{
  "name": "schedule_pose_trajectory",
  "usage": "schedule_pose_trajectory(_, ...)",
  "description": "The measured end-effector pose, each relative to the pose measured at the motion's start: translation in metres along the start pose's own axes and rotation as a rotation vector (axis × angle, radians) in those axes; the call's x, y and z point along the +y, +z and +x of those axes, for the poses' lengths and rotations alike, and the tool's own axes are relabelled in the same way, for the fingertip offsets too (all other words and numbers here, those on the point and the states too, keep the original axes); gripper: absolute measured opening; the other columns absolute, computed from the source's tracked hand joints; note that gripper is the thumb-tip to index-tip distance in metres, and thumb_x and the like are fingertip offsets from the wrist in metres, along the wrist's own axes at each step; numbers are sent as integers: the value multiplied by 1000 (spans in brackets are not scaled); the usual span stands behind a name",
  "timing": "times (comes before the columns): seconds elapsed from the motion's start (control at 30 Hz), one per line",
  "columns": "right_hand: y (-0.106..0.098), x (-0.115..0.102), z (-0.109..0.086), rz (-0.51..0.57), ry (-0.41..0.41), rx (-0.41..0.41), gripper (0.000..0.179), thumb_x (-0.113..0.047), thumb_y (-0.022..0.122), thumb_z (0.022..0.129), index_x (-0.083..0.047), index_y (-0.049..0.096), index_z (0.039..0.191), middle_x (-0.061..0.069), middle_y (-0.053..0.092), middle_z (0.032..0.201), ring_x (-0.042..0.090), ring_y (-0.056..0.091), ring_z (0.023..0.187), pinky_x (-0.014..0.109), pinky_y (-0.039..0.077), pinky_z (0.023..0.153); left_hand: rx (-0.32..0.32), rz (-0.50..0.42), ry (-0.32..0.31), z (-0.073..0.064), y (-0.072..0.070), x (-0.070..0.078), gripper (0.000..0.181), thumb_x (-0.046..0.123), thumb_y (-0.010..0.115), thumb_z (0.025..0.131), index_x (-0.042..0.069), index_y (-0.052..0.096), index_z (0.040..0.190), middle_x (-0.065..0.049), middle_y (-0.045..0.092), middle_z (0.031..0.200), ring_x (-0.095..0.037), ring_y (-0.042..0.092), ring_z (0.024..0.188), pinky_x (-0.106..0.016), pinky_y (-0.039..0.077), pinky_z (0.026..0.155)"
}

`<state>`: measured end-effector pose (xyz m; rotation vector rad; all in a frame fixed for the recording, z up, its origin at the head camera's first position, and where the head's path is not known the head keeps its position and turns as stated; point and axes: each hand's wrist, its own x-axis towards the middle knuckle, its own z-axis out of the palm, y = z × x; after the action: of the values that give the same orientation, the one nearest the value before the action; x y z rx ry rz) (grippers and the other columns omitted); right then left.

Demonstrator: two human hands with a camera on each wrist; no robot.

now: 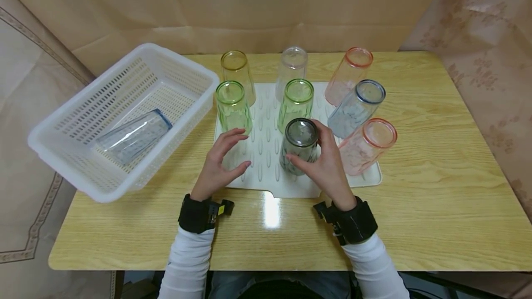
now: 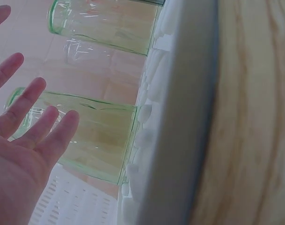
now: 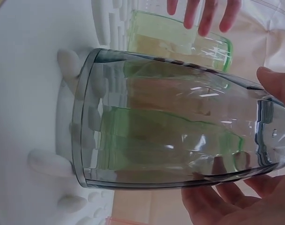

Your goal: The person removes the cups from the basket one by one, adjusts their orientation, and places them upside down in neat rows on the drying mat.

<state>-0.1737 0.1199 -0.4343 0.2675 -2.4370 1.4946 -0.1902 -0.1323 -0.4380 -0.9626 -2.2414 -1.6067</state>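
My right hand [image 1: 328, 163] grips a dark grey glass [image 1: 301, 144], thumb on one side and fingers on the other. The glass stands upside down, its rim down on the white drying mat [image 1: 261, 151], as the right wrist view shows. The left hand [image 1: 222, 160] hovers over the mat's near left part, fingers spread and holding nothing. A green glass [image 1: 233, 107] stands upside down just beyond the left fingertips. Behind the grey glass is a second green glass [image 1: 296, 105]. In the left wrist view the left palm [image 2: 16, 164] appears beside the green glass [image 2: 95, 136].
Upturned glasses also stand on the mat: yellow [image 1: 238, 73] and clear [image 1: 292, 70] at the back, pink [image 1: 348, 75], blue [image 1: 355, 110] and another pink one [image 1: 365, 146] at right. A white basket [image 1: 183, 70] at left holds a blue-rimmed glass [image 1: 135, 135] lying sideways.
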Motion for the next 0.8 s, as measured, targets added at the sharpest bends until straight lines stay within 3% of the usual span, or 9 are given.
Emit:
schedule_pose_trajectory(0.23, -4, -6, -4, 3, -33, 29, 88, -9, 87, 70, 1, 37, 141, 17, 43, 135, 26, 41, 127, 41, 31, 107, 58, 20, -5, -2, -8, 6, 45, -19, 70, 74, -16, 55, 116, -35, 49, 124, -45, 45, 119, -57, 38, 98)
schedule_pose_trajectory(0.33, -8, -10, -6, 15, -58, 58, 86, -7, 87, 70, 0, 39, 140, 16, 44, 135, 25, 40, 128, 39, 29, 109, 68, 63, 2, -5, -16, -1, 46, -20, 70, 74, -15, 56, 117, -32, 51, 124, -41, 47, 118, -52, 39, 99)
schedule_pose_trajectory(0.53, -18, -20, -8, 45, -145, 140, 79, -3, 85, 70, 1, 44, 136, 16, 48, 132, 24, 44, 125, 39, 31, 108, 57, 168, 73, -5, -42, -16, 48, -15, 72, 75, -8, 58, 120, -22, 57, 123, -33, 49, 118, -37, 36, 102)
schedule_pose_trajectory(0.63, -21, -25, -7, 45, -176, 159, 76, -3, 85, 70, 1, 46, 135, 16, 49, 131, 24, 44, 125, 39, 31, 108, 78, 210, 126, -1, -55, -12, 47, -13, 73, 74, -7, 60, 119, -21, 59, 120, -33, 51, 115, -35, 37, 101)
schedule_pose_trajectory(0.8, -22, -31, -5, 44, -219, 182, 70, -2, 85, 69, 2, 51, 131, 17, 51, 128, 24, 46, 123, 40, 33, 107, 73, 295, 132, 5, -76, -1, 49, -13, 74, 73, -5, 60, 120, -19, 60, 121, -33, 51, 116, -37, 36, 101)
